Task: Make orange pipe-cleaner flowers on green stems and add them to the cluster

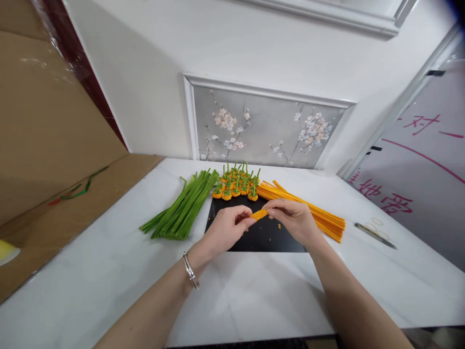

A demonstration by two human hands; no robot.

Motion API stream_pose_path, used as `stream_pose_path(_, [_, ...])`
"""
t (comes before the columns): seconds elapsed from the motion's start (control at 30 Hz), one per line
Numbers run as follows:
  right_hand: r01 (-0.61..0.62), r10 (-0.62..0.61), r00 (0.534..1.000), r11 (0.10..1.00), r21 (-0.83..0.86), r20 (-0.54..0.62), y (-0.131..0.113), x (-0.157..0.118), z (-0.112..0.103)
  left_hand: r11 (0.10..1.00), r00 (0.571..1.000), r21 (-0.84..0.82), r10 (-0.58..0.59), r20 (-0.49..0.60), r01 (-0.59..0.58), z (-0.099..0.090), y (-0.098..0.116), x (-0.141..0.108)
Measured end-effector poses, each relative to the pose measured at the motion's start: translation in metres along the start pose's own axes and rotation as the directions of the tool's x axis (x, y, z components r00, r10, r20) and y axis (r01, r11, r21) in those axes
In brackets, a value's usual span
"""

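A short orange ridged piece [259,214] is stretched between my two hands above the black mat [254,240]. My left hand [229,226] pinches its left end between thumb and fingers. At its right end, the fingertips of my right hand [291,219] are closed on it. Behind my hands stand several small orange pieces with green tops and stems [237,183]. A bundle of green fuzzy stems [185,208] lies left of the mat, and a bundle of orange fuzzy stems [319,213] lies to the right, partly behind my right hand.
Scissors or a similar slim metal tool [376,236] lie at the right of the white table [90,257], beside thin loops [377,224]. Small orange bits [279,226] are on the mat. A panelled wall [152,97] rises behind, with cardboard [47,145] at the left.
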State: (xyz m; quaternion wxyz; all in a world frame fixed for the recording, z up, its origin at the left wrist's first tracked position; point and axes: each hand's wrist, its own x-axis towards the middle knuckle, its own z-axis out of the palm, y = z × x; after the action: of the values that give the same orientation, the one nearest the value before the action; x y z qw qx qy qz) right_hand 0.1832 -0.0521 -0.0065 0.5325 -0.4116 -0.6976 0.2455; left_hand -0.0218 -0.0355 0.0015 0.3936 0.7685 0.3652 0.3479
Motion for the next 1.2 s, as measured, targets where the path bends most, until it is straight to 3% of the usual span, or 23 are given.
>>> stream_pose_path(0.2, [-0.009, 0.009, 1.000, 1.000, 0.018, -0.004, -0.002, 0.000, 0.001, 0.983, 0.998, 0.176, 0.062, -0.015, -0.059, 0.000, 0.007, -0.003])
stream_pose_path(0.43, [-0.007, 0.008, 1.000, 0.999, 0.043, -0.020, -0.003, 0.000, 0.004, 0.993, 0.999, 0.113, 0.046, 0.015, -0.047, -0.005, 0.009, -0.001])
stream_pose_path(0.6, [0.007, -0.008, 1.000, 0.999, 0.035, 0.030, -0.004, -0.004, 0.017, 0.984, 0.987, 0.156, 0.104, -0.119, -0.084, 0.000, 0.010, -0.002])
stream_pose_path(0.73, [0.007, -0.007, 1.000, 0.999, 0.039, 0.017, -0.005, -0.005, 0.025, 0.986, 0.989, 0.106, 0.136, -0.049, -0.130, 0.002, 0.012, -0.004])
stream_pose_path(0.9, [0.070, -0.071, 0.997, 0.997, -0.045, -0.030, -0.006, -0.003, 0.025, 0.968, 0.987, 0.211, 0.153, -0.057, -0.138, 0.002, 0.011, -0.005])
stream_pose_path(1.07, [0.056, -0.057, 0.998, 0.998, -0.023, -0.037, -0.006, -0.002, 0.017, 0.988, 0.987, 0.123, 0.110, -0.121, -0.095, -0.005, 0.010, -0.003])
stream_pose_path(1.2, [0.006, -0.002, 0.993, 0.999, 0.032, -0.121, -0.007, 0.000, 0.009, 1.000, 0.998, -0.001, 0.027, -0.063, -0.027, -0.015, 0.012, 0.000])
